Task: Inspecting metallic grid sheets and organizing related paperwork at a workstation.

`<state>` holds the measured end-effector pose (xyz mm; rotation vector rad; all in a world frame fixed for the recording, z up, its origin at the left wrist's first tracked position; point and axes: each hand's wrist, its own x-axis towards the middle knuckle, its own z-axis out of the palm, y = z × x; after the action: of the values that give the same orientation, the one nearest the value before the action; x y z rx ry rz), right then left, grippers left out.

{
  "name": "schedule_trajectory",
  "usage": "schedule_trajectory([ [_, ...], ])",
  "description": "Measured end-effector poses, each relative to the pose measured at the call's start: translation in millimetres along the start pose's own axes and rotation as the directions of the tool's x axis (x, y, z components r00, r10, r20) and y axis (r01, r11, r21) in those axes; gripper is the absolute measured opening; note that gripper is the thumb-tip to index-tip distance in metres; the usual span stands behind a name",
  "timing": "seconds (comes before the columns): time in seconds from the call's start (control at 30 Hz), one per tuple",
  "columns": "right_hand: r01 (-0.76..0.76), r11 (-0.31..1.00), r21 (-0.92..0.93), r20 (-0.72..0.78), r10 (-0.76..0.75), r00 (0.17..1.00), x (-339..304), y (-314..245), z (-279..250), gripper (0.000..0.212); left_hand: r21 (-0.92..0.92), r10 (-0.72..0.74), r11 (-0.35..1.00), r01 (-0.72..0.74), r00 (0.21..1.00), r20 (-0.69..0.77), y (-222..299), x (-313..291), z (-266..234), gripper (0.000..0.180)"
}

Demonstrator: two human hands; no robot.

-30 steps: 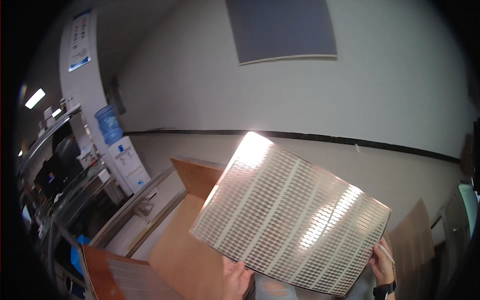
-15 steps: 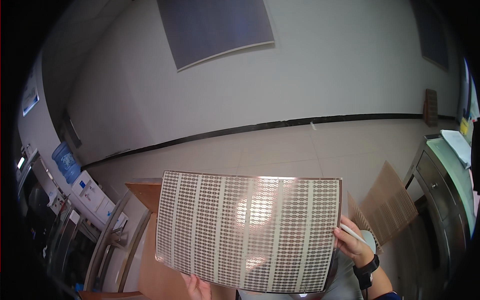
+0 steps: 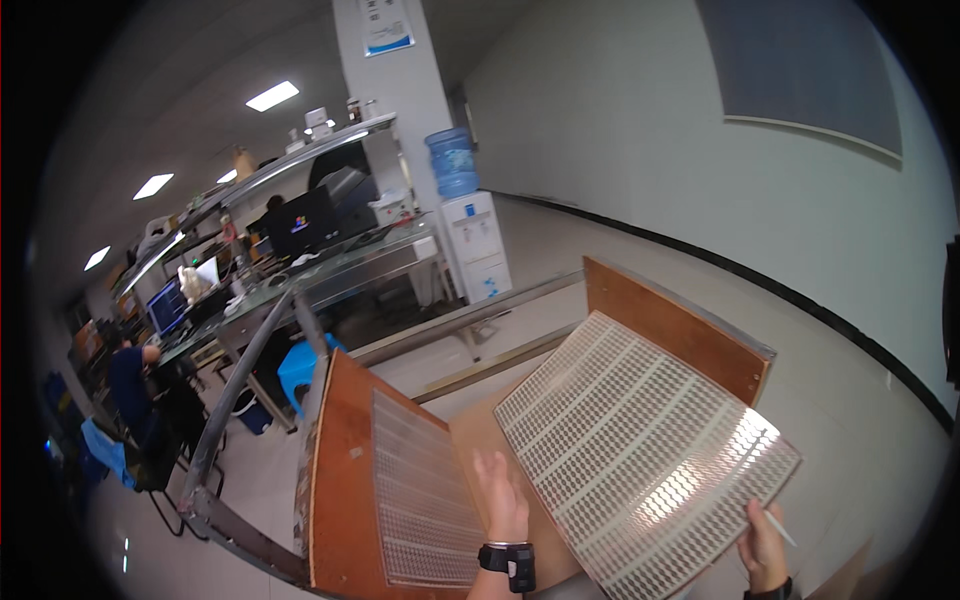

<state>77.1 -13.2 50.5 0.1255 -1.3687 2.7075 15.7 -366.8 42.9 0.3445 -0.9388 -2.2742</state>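
A pale wall (image 3: 600,120) closes the far right of the scene. At far left runs a long table (image 3: 400,243) carrying monitors and mixed items. In the near centre is a metal frame (image 3: 240,535) with brown boards: a left board (image 3: 335,470), a right board (image 3: 670,325) and a base board (image 3: 475,430) between them. A person (image 3: 130,385) in dark clothing is seated at far left. A white water dispenser (image 3: 478,245) with a blue bottle (image 3: 452,162) is located beyond the frame; a blue stool (image 3: 298,370) is to its left.

The patterned sheet (image 3: 645,455) is held tilted over the right part of the base board, overlapping the right board in view; contact between them cannot be determined. A second sheet (image 3: 425,500) of similar pattern lies against the left board.

The right hand (image 3: 765,550) has its fingers clamped on the patterned sheet's near right edge. The left hand (image 3: 500,495) is raised between the two sheets, fingers extended and gripping nothing. A black wrist device (image 3: 508,567) is worn on the left wrist. A slim white stick (image 3: 780,527) projects from the right hand.
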Motion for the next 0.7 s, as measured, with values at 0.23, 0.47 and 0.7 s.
schedule_trajectory([
  [0.23,-0.267,0.945,-0.191,0.121,0.292,0.949,38,124,66,0.037,0.254,-0.029,0.962,-0.095,0.896,0.442,46,-80,52,0.041],
  [0.47,0.061,0.662,-0.747,0.353,0.317,0.880,-23,271,83,0.024,0.416,-0.445,0.889,0.190,0.150,0.883,9,-144,75,0.035],
  [0.7,-0.072,0.875,-0.480,0.840,0.481,0.251,-41,225,145,0.055,0.460,-0.462,0.846,0.271,-0.059,0.885,-14,-172,86,0.032],
])
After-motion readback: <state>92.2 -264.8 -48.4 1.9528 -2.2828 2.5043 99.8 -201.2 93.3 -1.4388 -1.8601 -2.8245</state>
